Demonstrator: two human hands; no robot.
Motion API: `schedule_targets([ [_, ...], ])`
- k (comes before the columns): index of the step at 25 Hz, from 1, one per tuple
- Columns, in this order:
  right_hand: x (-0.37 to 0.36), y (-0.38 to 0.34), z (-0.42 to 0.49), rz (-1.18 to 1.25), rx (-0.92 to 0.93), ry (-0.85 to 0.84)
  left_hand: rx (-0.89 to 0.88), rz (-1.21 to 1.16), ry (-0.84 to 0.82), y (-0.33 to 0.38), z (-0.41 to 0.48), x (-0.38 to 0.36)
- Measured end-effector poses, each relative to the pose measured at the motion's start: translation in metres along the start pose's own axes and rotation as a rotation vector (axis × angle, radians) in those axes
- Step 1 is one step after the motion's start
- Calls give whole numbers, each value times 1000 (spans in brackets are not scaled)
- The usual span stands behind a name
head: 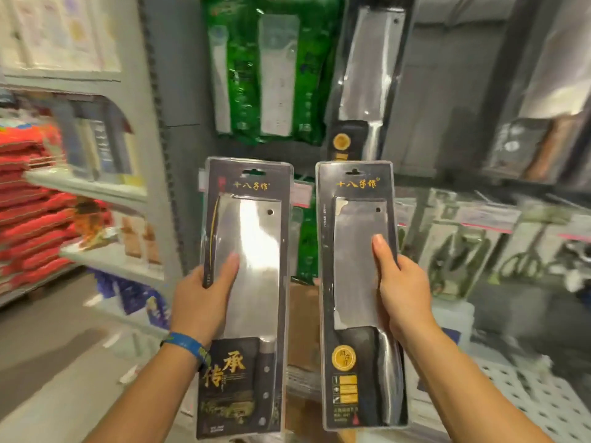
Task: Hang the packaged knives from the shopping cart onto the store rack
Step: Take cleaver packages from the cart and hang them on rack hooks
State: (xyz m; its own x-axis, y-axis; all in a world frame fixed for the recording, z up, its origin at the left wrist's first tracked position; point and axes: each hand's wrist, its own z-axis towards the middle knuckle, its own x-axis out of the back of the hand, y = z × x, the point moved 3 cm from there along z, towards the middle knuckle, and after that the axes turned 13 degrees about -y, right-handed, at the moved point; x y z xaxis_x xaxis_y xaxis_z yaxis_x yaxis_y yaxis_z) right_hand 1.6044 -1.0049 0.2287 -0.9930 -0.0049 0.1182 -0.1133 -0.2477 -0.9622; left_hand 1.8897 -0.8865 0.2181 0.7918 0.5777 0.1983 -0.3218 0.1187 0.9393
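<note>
Two packaged cleavers in dark blister cards stand upright in front of me. My left hand [201, 298] grips the left knife package [252, 244] at its left edge, thumb across the blade. The right knife package [355, 251] is held by my right hand [399, 289] at its right edge, thumb on the blade window. Both cards show their hang holes at the top. Behind them is the store rack [447, 91], where a matching packaged cleaver [367, 75] hangs beside green knife packs [268, 68].
Shelves with red bags [28, 212] and boxed goods run along the left. More hanging knife and scissor packs [463, 244] fill the rack at right. A white perforated shelf surface [527, 394] lies at lower right, and a brown carton [303, 314] sits below between the packages.
</note>
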Motion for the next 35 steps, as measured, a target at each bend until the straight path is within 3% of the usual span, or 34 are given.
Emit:
schedule_targets([
  [4,38,11,9,-65,-49,172,-16,-31,-165,-3,36,-56],
  [13,130,-7,63,-41,65,347,-143,-98,-289,53,79,-179],
  [24,238,-93,117,-177,327,485,-392,-237,-233,171,105,-269],
  [35,268,-214,143,-367,574,606,-640,-210,-50,296,156,-264],
])
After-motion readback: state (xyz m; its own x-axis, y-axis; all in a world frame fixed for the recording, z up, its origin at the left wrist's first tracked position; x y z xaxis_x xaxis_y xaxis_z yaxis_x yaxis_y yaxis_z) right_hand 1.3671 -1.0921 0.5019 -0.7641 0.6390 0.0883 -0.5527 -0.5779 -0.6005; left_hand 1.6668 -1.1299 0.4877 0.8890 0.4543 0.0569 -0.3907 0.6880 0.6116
